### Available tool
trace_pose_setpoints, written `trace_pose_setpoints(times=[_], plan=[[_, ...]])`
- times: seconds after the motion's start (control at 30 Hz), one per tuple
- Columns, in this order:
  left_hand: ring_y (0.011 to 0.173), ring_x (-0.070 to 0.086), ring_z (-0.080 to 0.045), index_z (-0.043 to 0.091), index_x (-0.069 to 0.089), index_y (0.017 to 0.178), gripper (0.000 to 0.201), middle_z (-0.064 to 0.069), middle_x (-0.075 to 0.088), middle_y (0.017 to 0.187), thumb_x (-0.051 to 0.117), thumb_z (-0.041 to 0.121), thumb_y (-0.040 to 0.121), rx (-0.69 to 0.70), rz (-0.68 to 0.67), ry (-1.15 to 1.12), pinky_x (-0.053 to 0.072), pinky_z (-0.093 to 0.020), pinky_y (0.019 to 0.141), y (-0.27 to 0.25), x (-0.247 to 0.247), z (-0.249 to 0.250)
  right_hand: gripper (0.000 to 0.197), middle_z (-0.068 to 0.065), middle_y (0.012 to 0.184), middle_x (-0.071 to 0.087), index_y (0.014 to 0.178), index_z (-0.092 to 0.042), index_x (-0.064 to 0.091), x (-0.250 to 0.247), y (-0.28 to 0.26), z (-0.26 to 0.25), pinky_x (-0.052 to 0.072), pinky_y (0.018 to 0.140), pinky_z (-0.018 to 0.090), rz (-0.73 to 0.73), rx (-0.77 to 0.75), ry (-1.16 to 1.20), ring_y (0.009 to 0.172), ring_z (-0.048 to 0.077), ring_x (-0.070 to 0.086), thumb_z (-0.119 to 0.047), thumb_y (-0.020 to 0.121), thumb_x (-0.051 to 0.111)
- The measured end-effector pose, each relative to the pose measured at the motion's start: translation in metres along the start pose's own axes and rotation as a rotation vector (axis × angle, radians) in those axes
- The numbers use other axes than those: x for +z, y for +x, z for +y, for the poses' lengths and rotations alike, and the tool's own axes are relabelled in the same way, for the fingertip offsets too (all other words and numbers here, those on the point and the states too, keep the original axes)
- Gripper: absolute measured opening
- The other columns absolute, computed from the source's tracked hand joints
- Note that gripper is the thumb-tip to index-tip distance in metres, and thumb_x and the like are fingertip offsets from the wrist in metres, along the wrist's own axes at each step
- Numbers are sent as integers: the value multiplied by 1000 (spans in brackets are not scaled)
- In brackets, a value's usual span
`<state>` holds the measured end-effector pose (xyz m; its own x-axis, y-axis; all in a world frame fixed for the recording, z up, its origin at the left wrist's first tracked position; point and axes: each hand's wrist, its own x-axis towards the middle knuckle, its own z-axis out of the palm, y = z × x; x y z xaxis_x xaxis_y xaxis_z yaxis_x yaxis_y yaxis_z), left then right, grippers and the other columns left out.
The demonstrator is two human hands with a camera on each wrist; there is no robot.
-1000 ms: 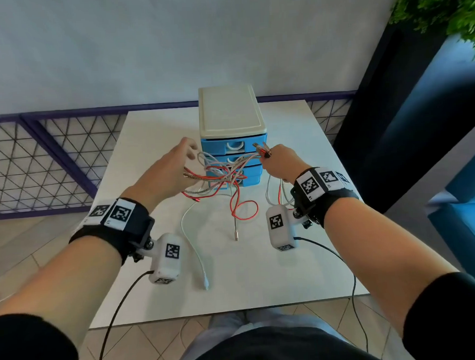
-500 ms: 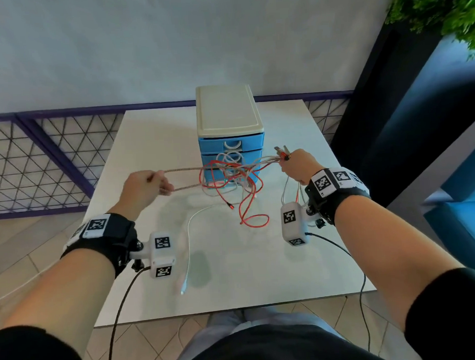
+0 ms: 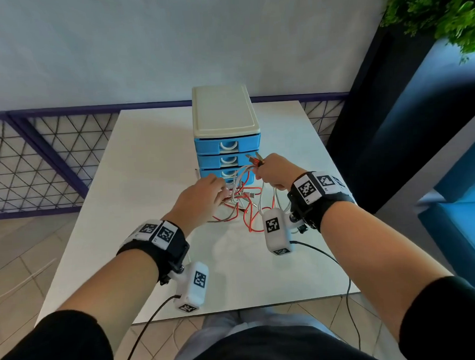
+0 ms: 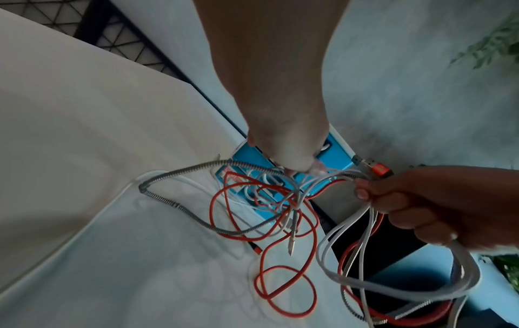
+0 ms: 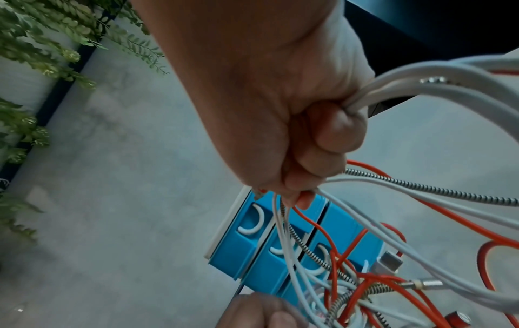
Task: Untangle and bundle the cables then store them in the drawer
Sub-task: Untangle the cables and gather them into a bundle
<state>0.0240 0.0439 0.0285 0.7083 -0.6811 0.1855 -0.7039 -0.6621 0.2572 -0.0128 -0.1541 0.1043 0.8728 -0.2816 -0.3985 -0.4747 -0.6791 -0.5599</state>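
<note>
A tangle of red, white and metal-braided cables (image 3: 243,204) hangs in front of the blue drawer unit (image 3: 226,150), whose drawers are all closed. My right hand (image 3: 274,172) grips a bunch of cable ends in a fist, with plugs (image 3: 254,160) sticking out above it. White loops (image 4: 393,288) hang below that fist. My left hand (image 3: 207,195) reaches into the tangle right beside it. In the left wrist view its fingertips (image 4: 303,168) pinch strands where the braided cable (image 4: 174,177) runs in. A red cable (image 4: 280,277) loops down onto the white table (image 3: 148,184).
The drawer unit has a cream top (image 3: 221,109) and stands at the table's far middle. A mesh fence (image 3: 37,162) runs along the left, and a dark wall panel (image 3: 379,117) with a plant (image 3: 442,9) stands on the right. Black camera leads hang from both wrists.
My left hand, which had drawn the braided cable out to the left, has come back right to the tangle beside my right hand. The stretched cable now hangs slack.
</note>
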Motion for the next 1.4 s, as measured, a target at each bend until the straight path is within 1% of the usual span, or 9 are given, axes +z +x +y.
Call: trace_pose_setpoints(times=[0.2,0.47,0.6,0.73,0.8,0.93,1.17,1.27,1.4], plan=[[95,55,-27,12,59,102,32,-6,55,101,36,35,101,10,-143,167,41,-36,68,-12,2,-6,20,5,58,42,97,-2,58,-3,1,1,27,38,24,18,33,63,40,14,33,-18,96,47],[83,54,-35,-3,55,87,33,-26,56,86,32,16,100,-714,-50,-469,43,-40,75,-29,-16,-51,22,5,57,42,91,-1,56,-14,3,14,28,41,25,111,17,18,44,17,36,-21,97,47],[64,51,-29,-2,61,80,37,-19,57,74,35,19,98,-848,-313,-367,36,-32,56,-47,-27,-81,24,3,57,42,89,-4,55,-20,-2,19,28,41,23,81,2,-12,44,15,35,-25,97,48],[117,49,-37,-1,50,124,51,-20,48,127,54,38,91,-737,-177,-120,44,-45,93,-38,-21,-69,22,2,59,40,90,-5,55,-15,-7,3,27,41,21,1,-76,-32,45,13,33,-24,97,49],[117,49,-29,12,51,124,49,-11,46,124,65,36,85,-497,23,-204,44,-45,96,-26,-18,-52,19,2,59,40,89,-6,55,-12,-8,-6,26,38,20,-27,-109,-17,45,13,32,-23,96,50],[106,53,-18,24,62,111,26,2,55,110,63,34,87,-128,-14,-220,47,-37,89,-4,-15,-23,19,1,57,37,87,-7,54,-11,-11,-15,23,34,17,-73,-165,2,43,13,28,-23,96,49],[78,62,-12,19,56,94,4,2,66,87,58,15,92,-180,68,-448,47,-25,72,3,-13,-8,25,0,58,39,86,-9,57,-16,-18,-13,26,38,20,-110,-241,4,43,12,29,-29,97,49],[64,66,-12,16,57,75,20,-5,67,68,53,3,90,-312,188,-569,47,-17,60,1,-16,-19,23,1,59,41,87,-7,58,-19,-12,-4,27,33,15,-27,-227,-67,45,12,31,-25,96,48],[51,59,-2,8,58,85,11,-1,60,64,53,9,94,-575,256,-668,44,-18,54,-1,-16,-39,25,1,60,42,82,-8,54,-14,-1,14,29,36,19,18,-140,-146,46,13,34,-26,97,46]])
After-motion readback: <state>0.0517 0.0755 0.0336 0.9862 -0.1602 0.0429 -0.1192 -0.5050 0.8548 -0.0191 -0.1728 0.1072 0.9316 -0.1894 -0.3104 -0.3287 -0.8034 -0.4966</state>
